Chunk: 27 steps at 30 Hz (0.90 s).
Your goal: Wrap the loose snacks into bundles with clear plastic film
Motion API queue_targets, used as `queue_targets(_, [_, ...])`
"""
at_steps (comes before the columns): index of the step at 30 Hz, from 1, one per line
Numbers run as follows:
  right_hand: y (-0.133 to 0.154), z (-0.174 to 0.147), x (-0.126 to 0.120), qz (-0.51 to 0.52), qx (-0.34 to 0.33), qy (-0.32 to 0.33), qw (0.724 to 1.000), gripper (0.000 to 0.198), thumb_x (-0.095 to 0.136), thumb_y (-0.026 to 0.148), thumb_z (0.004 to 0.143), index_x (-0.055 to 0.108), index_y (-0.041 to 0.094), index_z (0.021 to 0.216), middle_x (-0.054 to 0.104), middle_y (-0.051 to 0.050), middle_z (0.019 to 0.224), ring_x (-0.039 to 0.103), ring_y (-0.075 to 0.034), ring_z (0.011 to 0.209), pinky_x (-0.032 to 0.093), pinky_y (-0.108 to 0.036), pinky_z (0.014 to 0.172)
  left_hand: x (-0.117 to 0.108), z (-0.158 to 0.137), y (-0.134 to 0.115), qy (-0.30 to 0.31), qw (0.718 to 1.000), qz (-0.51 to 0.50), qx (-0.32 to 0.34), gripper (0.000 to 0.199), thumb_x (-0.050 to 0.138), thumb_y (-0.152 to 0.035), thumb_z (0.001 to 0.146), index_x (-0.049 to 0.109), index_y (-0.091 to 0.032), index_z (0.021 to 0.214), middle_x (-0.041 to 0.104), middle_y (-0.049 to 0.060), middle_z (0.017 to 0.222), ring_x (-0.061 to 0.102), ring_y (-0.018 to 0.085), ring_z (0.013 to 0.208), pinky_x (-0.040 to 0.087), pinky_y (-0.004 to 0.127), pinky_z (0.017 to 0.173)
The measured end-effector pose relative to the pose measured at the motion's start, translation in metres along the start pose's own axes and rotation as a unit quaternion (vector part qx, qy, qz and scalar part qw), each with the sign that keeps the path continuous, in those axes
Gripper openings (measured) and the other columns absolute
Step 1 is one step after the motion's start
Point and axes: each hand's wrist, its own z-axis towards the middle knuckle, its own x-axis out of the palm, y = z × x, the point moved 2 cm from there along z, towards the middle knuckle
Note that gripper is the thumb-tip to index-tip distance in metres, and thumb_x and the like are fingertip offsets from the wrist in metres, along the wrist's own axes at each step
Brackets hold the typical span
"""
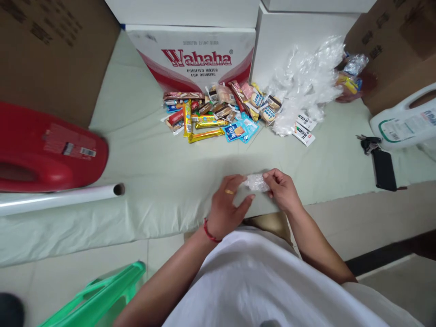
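Note:
A small crumpled piece of clear bubble wrap [258, 182] is just above the cloth near the front edge, close to my body. My right hand [282, 187] pinches its right end between thumb and fingers. On the other side, my left hand [230, 200] has its thumb spread away from its fingers, and the fingertips reach the wrap's left end. Whether anything lies inside the wrap cannot be made out. Farther back is a pile of small wrapped snacks [204, 121], beside a heap of loose bubble wrap [306, 81].
A Wahaha carton [194, 54] stands behind the snacks. To the left are a red jug [51, 145] and a white roll [61, 199]. On the right are a white jug [405, 120], keys [369, 143] and a black phone [384, 169]. A green stool [98, 290] stands below.

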Motion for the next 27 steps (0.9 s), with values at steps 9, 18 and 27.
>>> queue_targets(9, [0.003,-0.006,-0.001,0.049,0.0,0.066,0.997,0.041,0.096,0.045,0.068,0.077,0.023,0.098,0.072,0.0,0.083,0.064,-0.013,0.073,0.056,-0.028,0.072,0.027,0.014,0.021,0.028,0.985,-0.101,-0.134,0.019,0.068,-0.019,0.082,0.074,-0.021,0.1,0.064,0.0,0.08,0.056,0.014,0.068,0.043,0.028,0.065])
queue_targets(18, [-0.002,-0.002,-0.027,0.158,0.096,0.093,0.978,0.03,0.096,0.036,0.064,0.078,0.02,0.081,0.062,0.002,0.067,0.05,-0.01,0.058,0.047,-0.025,0.056,-0.012,0.013,0.034,0.058,0.899,-0.403,-0.163,0.009,0.066,-0.011,0.058,0.067,-0.02,0.055,0.059,0.001,0.068,0.051,0.015,0.07,0.037,0.029,0.068])
queue_targets(27, [0.015,0.002,-0.025,0.056,0.04,0.155,0.985,0.062,0.071,0.076,0.086,0.075,0.026,0.122,0.074,-0.009,0.123,0.066,-0.022,0.11,0.054,-0.032,0.088,-0.023,0.015,0.033,0.059,0.94,-0.332,-0.055,0.014,0.07,-0.01,0.069,0.073,-0.022,0.062,0.068,0.004,0.081,0.058,0.016,0.076,0.042,0.032,0.074])
